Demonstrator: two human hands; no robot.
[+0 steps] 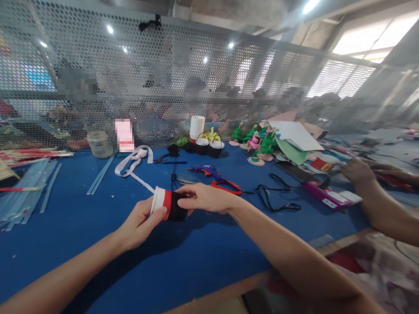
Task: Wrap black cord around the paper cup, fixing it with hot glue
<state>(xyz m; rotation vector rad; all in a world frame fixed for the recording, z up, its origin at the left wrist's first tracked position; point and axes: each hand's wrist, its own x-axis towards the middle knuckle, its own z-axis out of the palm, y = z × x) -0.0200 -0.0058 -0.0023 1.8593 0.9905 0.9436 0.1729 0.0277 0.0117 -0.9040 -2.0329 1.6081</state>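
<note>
Between my two hands a paper cup [167, 204] lies on its side in the air, its white rim facing left. A red band circles its middle and black material covers the end toward the right. My left hand [144, 220] is closed round the rim side, thumb on the red band. Over the black end, my right hand [199, 198] is wrapped with its thumb along the near side. A white ribbon [142, 182] runs from the table to behind the cup's rim. Just past my right hand lie red-handled scissors [229, 187] and a blue glue gun [206, 171].
Glue sticks [29, 192] and a glass jar [99, 145] are at the left. Toward the back stand stacked white cups [197, 127], small black buckets [216, 149] and green-pink figures [262, 148]. A black cord [271, 192] loops at right, near another person's arm [386, 200].
</note>
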